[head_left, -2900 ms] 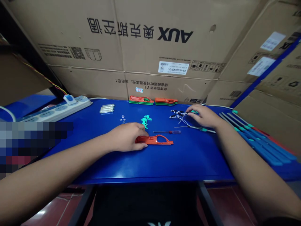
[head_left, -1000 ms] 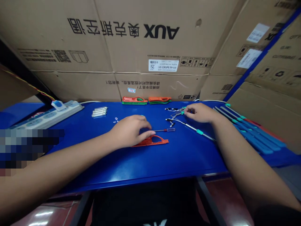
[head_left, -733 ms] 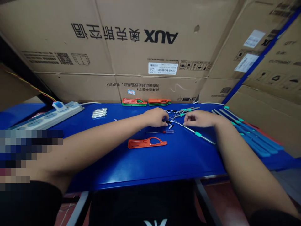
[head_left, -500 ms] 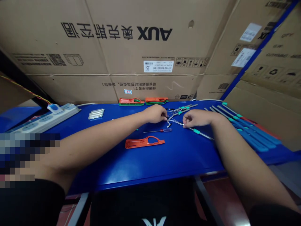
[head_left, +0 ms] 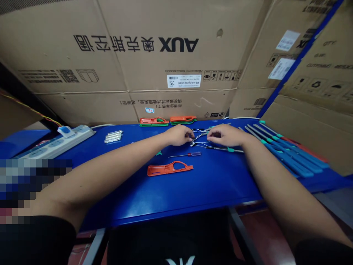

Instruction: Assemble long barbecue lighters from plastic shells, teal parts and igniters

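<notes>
Closest in view, dark clothing [head_left: 165, 239] cut off by the bottom of the frame, then the front edge of the blue surface [head_left: 176, 217]. At lower left, a blurred patch [head_left: 27, 187] hiding whatever lies there, just above a black sleeve [head_left: 35, 239].

Farther in, an orange plastic piece [head_left: 169, 169] lying flat, at 7 o'clock from the wires [head_left: 199, 140]. Just above it, a small screwdriver [head_left: 187, 155] with a red handle. At 8 o'clock from the wires, a tiny teal part [head_left: 158, 153], partly hidden by the left forearm.

At the middle of the surface, the left hand [head_left: 178, 135] and the right hand [head_left: 223, 135], close together but not touching, fingertips curled in toward the wires from either side. Whether either hand pinches a wire: hidden by the fingers, so impossible to tell. Wires too thin to follow strand by strand. At 4 o'clock from them, a long steel tool [head_left: 226, 149] with a teal band.

At 3 o'clock, a row of blue-handled tools [head_left: 286, 156], running off toward the surface's right end. At 9 o'clock, a few glass tubes [head_left: 113, 136], and beyond them a power strip [head_left: 55, 142]. Along the back edge, two stacks of orange and green pieces [head_left: 153, 122], against cardboard boxes [head_left: 110, 73].
</notes>
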{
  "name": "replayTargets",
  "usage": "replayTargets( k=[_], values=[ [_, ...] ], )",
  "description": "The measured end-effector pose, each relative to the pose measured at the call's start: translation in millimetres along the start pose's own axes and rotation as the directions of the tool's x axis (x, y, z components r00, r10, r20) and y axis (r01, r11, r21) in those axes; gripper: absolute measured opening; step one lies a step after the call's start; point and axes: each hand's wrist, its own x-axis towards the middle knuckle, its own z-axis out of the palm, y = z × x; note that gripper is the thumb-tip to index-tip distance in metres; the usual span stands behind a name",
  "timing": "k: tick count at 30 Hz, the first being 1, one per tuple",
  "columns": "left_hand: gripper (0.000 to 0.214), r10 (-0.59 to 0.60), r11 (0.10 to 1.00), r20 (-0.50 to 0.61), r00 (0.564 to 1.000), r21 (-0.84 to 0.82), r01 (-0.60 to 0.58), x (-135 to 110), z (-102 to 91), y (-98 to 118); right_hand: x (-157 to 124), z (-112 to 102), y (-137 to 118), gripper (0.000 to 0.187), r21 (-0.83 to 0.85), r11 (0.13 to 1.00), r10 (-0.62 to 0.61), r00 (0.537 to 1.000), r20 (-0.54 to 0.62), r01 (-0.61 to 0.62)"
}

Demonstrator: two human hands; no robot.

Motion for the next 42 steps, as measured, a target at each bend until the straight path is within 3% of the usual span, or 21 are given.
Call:
replayTargets(
  k=[7,11,16,20,24,27,32,34,36,38,42],
  values=[
    [0.029,-0.095,0.994,-0.152,0.984,0.036,0.102,-9.8,4.5,3.1,7.5,9.0,-12.6,0.023,0.010,1.000,-0.022,0.999,0.029,0.022],
    [0.041,-0.118,0.992,-0.088,0.989,0.030,0.121,-18.3,10.7,12.3,0.2,1.0,-7.7,0.034,0.053,0.998,0.038,0.997,0.070,-0.042],
    [0.021,-0.145,0.989,-0.069,0.987,-0.011,0.145,-18.3,9.6,18.4,-2.2,-1.3,-5.4,0.034,0.097,0.988,0.098,0.967,0.235,-0.123],
    [0.028,-0.178,0.983,-0.093,0.980,-0.057,0.173,-10.2,-4.0,14.6,-3.2,-1.0,-6.6,0.030,0.127,0.988,0.053,0.958,0.283,-0.092],
    [0.038,-0.227,0.971,-0.043,0.973,-0.089,0.222,-2.0,-11.4,6.8,-7.9,-5.5,-3.4,0.032,0.178,0.984,-0.051,0.951,0.304,-0.004],
    [0.042,-0.224,0.970,-0.027,0.974,-0.101,0.221,-0.1,-9.3,3.1,-11.4,-9.6,-0.8,0.034,0.210,0.978,-0.081,0.953,0.291,0.019],
    [0.039,-0.151,0.986,0.006,0.989,-0.067,0.151,-3.8,-3.0,-0.1,-11.7,-10.7,-0.5,0.037,0.155,0.987,-0.013,0.958,0.288,-0.033],
    [0.043,-0.116,0.991,0.027,0.993,-0.065,0.118,-5.4,-1.5,-2.7,-9.2,-8.3,-0.3,0.034,0.113,0.993,-0.009,0.978,0.208,-0.015],
    [0.047,-0.101,0.993,0.015,0.995,-0.064,0.101,-5.7,-0.3,-6.3,-5.0,-4.2,0.7,0.033,0.052,0.998,-0.025,0.999,0.048,0.023],
    [0.040,-0.088,0.995,-0.017,0.996,-0.053,0.087,-4.6,0.9,-9.7,0.6,1.6,2.4,0.033,-0.006,0.998,-0.066,0.997,-0.049,0.066],
    [0.027,0.000,1.000,-0.047,0.999,-0.013,0.000,-0.7,3.0,-13.2,10.3,11.1,5.1,0.023,-0.009,0.991,-0.137,0.990,-0.020,0.137]
  ],
)
